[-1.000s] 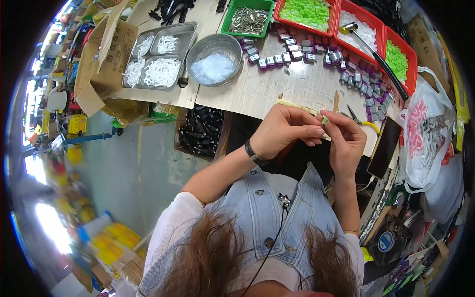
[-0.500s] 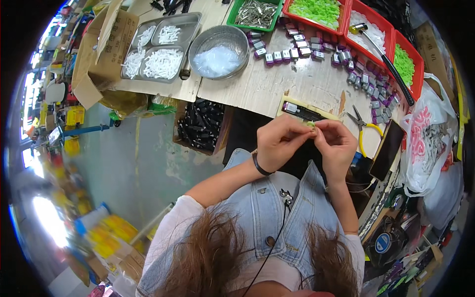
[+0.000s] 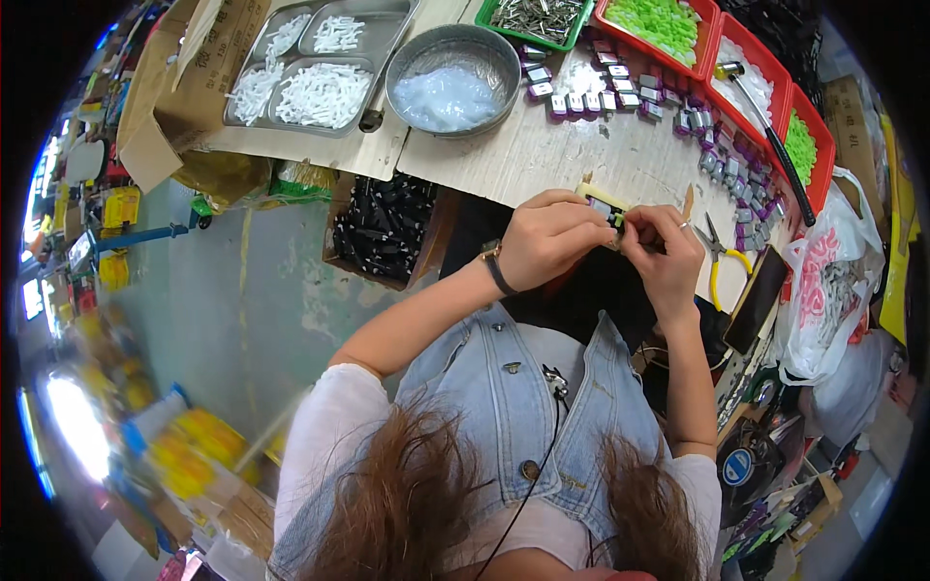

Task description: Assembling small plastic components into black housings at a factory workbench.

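Observation:
A small green plastic part [image 3: 617, 221] sits at the right end of a black casing [image 3: 603, 209], which lies in a cream-coloured holder [image 3: 587, 190] at the table's front edge. My left hand [image 3: 552, 237] bends over the casing from the left, fingers closed together at the green part; its thumb and whatever it grips are hidden. From the right, my right hand [image 3: 668, 250] pinches at the same green part between thumb and forefinger. Inside the casing a silver motor shows in part. Yellow-handled pliers [image 3: 722, 257] lie open just right of my right hand.
Purple-and-silver motors [image 3: 591, 102] spread across the table behind my hands. Red trays [image 3: 704, 60] of green and white parts, a green tray [image 3: 481, 17], a metal bowl [image 3: 397, 92] and a divided steel tray [image 3: 373, 63] stand farther back. A screwdriver [image 3: 790, 169] rests across the red trays.
Both hands have moved slightly forward to the holder. The green part, held between my fingertips in front of the holder before, is now at the casing. The view has shifted a little.

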{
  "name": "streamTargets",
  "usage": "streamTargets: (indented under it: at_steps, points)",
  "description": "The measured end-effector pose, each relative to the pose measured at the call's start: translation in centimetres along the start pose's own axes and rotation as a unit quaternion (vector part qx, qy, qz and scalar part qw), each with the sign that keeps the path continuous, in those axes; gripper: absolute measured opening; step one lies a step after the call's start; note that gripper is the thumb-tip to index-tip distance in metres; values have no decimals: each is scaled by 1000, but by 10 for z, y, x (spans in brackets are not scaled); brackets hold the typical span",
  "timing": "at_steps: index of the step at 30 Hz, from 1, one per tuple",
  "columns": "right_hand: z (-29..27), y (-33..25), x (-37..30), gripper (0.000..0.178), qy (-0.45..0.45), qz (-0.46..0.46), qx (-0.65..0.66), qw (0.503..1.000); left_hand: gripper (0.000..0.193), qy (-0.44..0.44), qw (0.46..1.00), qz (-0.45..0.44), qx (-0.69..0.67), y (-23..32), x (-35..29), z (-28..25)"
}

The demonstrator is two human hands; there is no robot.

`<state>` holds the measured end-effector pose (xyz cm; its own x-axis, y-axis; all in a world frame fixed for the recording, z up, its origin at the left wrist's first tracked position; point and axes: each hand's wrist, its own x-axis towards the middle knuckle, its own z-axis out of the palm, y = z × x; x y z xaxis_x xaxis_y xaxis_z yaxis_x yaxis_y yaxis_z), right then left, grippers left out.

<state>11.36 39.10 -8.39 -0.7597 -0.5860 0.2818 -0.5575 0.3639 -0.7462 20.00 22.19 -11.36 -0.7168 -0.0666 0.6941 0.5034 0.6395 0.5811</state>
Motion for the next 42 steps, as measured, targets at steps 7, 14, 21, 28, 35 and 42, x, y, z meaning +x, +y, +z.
streamTargets:
  at_steps: [7, 14, 21, 28, 35, 42]
  points:
    - [-3, -1, 4, 15, -34, -1, -13, 999, 18, -7, 993, -74, -89, -10, -8, -2]
    - [-1, 2, 1, 17, -2, -20, -24, 1000, 18, -47, 998, 34, -5, -8, 1, 6]
    - [-98, -99, 49, 19, 22, -155, -182, 971, 10, -219, 973, 47, 59, 16, 36, -3]
    - [-148, -177, 50, 15, -217, -117, -611, 752, 17, -158, 980, -78, -95, 18, 54, -30]
    - [-98, 113, 186, 17, 1, -15, -234, 972, 11, -80, 909, -360, -193, 45, 62, -41]
    - [-96, 128, 206, 15, -39, 16, -231, 972, 10, -48, 816, -448, -362, 41, 52, -40]
